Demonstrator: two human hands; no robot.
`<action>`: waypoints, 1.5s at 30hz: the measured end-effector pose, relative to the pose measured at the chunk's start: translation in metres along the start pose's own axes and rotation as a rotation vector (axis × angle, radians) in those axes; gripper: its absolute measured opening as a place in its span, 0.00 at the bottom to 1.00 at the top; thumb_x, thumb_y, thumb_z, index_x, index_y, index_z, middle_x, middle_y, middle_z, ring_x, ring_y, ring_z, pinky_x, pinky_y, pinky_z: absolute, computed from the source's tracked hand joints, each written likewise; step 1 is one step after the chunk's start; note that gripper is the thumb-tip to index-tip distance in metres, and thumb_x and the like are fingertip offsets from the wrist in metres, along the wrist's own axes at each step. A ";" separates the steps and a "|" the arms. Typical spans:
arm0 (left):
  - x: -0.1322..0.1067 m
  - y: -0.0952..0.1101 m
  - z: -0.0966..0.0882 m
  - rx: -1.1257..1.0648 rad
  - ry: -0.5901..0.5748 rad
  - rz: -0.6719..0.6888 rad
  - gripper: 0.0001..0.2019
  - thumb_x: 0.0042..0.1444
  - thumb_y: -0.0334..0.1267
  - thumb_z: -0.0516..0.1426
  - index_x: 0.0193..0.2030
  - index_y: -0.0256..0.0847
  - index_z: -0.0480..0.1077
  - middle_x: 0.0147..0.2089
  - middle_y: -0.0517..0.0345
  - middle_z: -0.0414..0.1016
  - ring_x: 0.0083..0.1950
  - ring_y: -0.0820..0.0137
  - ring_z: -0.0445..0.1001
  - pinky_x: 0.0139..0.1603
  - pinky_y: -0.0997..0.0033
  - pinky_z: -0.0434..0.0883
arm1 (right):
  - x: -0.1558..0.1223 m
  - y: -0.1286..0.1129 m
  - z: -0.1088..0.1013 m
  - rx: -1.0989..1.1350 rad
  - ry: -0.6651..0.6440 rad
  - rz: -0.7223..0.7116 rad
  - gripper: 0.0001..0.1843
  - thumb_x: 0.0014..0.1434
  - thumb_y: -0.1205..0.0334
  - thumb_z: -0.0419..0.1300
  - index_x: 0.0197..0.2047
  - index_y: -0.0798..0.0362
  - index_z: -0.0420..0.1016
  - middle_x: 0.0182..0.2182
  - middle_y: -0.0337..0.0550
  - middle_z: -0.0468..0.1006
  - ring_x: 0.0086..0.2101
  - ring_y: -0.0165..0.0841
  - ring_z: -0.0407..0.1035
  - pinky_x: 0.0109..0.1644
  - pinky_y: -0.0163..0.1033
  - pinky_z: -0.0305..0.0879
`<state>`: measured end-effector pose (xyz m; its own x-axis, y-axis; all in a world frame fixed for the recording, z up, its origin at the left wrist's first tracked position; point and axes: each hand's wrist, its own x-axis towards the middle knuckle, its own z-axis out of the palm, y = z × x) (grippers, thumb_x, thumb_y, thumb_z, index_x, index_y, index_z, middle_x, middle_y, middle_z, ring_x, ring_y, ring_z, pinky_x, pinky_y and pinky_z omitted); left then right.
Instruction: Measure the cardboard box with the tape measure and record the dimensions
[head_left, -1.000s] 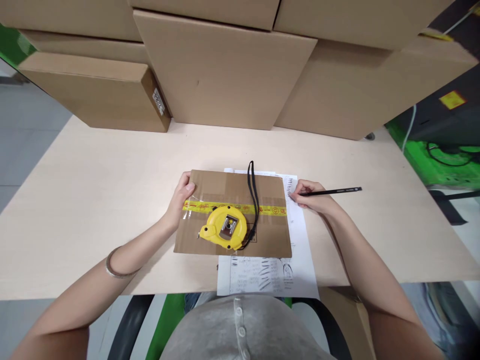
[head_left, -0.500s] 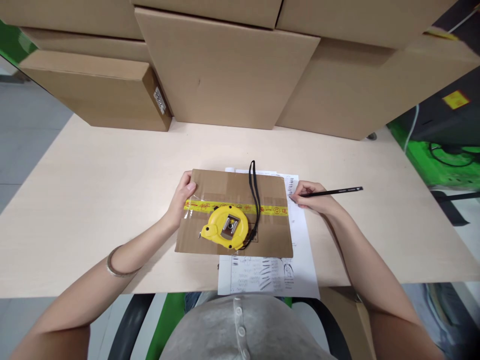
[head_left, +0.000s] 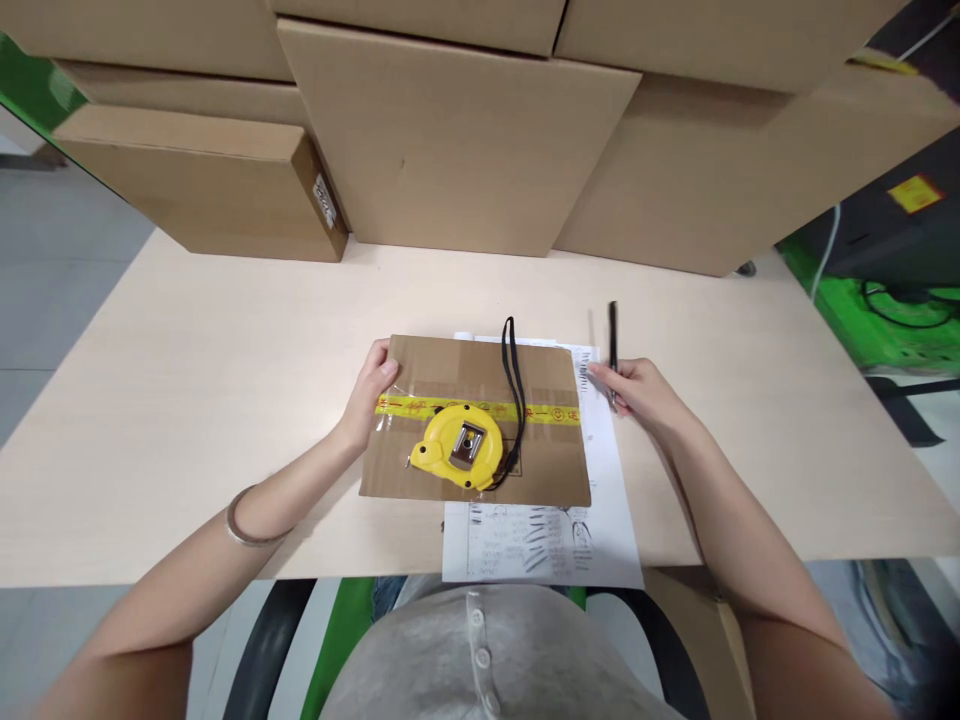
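Observation:
My left hand (head_left: 375,385) grips the left edge of a small flat cardboard box (head_left: 420,362), thumb on its top face. Yellow printed tape (head_left: 551,414) crosses the box. On top of it lies a yellow tape measure (head_left: 442,458) with a black wrist strap (head_left: 512,370). Written paper sheets (head_left: 611,500) stick out from under the box at the right and front. At the sheets' right edge, my right hand (head_left: 641,390) is closed on a black pencil (head_left: 613,335), now standing nearly upright and slightly blurred; its lower end is partly hidden by the fingers.
Large cardboard boxes (head_left: 465,140) form a wall along the back of the table (head_left: 225,330). A smaller box (head_left: 195,190) with a label stands at the back left. Cables and dark equipment (head_left: 862,240) are beyond the right edge. My chair's armrests flank my body.
The pencil has swung from pointing right to nearly upright in my right hand, and its tip has left the paper. My left hand keeps hold of the box. The view has shifted slightly.

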<state>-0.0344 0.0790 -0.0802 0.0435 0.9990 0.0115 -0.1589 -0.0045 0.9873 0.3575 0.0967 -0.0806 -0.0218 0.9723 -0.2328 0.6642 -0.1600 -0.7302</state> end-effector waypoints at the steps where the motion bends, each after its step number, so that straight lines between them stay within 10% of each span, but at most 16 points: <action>1: 0.000 0.000 0.000 -0.006 0.004 -0.003 0.20 0.59 0.61 0.61 0.45 0.46 0.71 0.47 0.54 0.72 0.54 0.57 0.71 0.53 0.60 0.72 | -0.001 -0.003 0.002 -0.071 0.036 0.005 0.34 0.62 0.35 0.60 0.15 0.47 0.56 0.11 0.40 0.62 0.17 0.31 0.58 0.25 0.41 0.53; 10: -0.001 0.007 -0.013 0.124 0.007 0.198 0.25 0.61 0.58 0.63 0.62 0.55 0.73 0.67 0.53 0.72 0.74 0.53 0.64 0.77 0.47 0.59 | -0.020 -0.054 0.008 -0.496 0.254 -0.013 0.27 0.65 0.46 0.62 0.18 0.49 0.66 0.15 0.47 0.64 0.25 0.41 0.67 0.33 0.45 0.51; 14: -0.003 0.004 -0.025 0.144 -0.107 0.228 0.21 0.67 0.60 0.54 0.53 0.54 0.81 0.73 0.57 0.68 0.80 0.52 0.54 0.83 0.44 0.47 | -0.054 -0.110 0.009 -0.409 0.464 -0.382 0.20 0.72 0.47 0.53 0.35 0.48 0.76 0.29 0.49 0.76 0.30 0.40 0.69 0.36 0.48 0.60; 19: -0.005 0.002 -0.028 0.039 -0.198 0.150 0.26 0.69 0.64 0.48 0.56 0.57 0.80 0.75 0.60 0.67 0.81 0.54 0.55 0.82 0.42 0.52 | -0.083 -0.159 0.047 -0.405 0.166 -0.873 0.35 0.61 0.29 0.62 0.58 0.47 0.77 0.55 0.59 0.78 0.52 0.56 0.73 0.53 0.63 0.69; 23: -0.004 0.005 -0.028 0.006 -0.258 0.111 0.30 0.70 0.66 0.45 0.59 0.56 0.79 0.75 0.61 0.67 0.81 0.54 0.55 0.82 0.41 0.52 | -0.087 -0.165 0.068 -0.304 -0.025 -0.858 0.33 0.58 0.33 0.68 0.57 0.47 0.72 0.58 0.59 0.78 0.57 0.57 0.74 0.58 0.65 0.70; 27: -0.004 0.004 -0.030 -0.016 -0.298 0.129 0.31 0.70 0.67 0.44 0.59 0.54 0.79 0.75 0.61 0.68 0.82 0.56 0.52 0.82 0.43 0.51 | -0.081 -0.178 0.070 -0.116 -0.161 -0.726 0.26 0.66 0.43 0.66 0.60 0.44 0.67 0.48 0.48 0.83 0.44 0.46 0.81 0.44 0.50 0.78; 33: -0.003 0.002 -0.031 -0.121 -0.338 0.037 0.39 0.67 0.72 0.42 0.65 0.46 0.74 0.77 0.53 0.64 0.81 0.50 0.53 0.82 0.47 0.49 | -0.053 -0.227 0.073 -0.266 -0.341 -0.739 0.27 0.71 0.54 0.59 0.70 0.45 0.59 0.63 0.50 0.76 0.48 0.46 0.81 0.53 0.55 0.77; 40: 0.007 -0.010 -0.050 0.132 -0.397 0.215 0.27 0.63 0.62 0.60 0.63 0.54 0.75 0.68 0.52 0.70 0.74 0.49 0.63 0.78 0.43 0.57 | -0.043 -0.211 0.076 -0.085 -0.344 -0.819 0.24 0.68 0.59 0.63 0.65 0.41 0.66 0.61 0.45 0.76 0.56 0.41 0.75 0.61 0.50 0.72; 45: 0.010 -0.009 -0.054 0.181 -0.433 0.247 0.24 0.64 0.57 0.61 0.65 0.61 0.74 0.66 0.52 0.70 0.71 0.50 0.63 0.74 0.43 0.60 | -0.051 -0.170 0.029 -0.084 -0.258 -0.713 0.18 0.62 0.58 0.69 0.55 0.43 0.76 0.48 0.42 0.82 0.46 0.38 0.77 0.50 0.45 0.74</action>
<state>-0.0858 0.0913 -0.0975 0.4358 0.8574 0.2737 -0.0452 -0.2829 0.9581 0.2239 0.0691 0.0369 -0.6336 0.7633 0.1265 0.4784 0.5150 -0.7113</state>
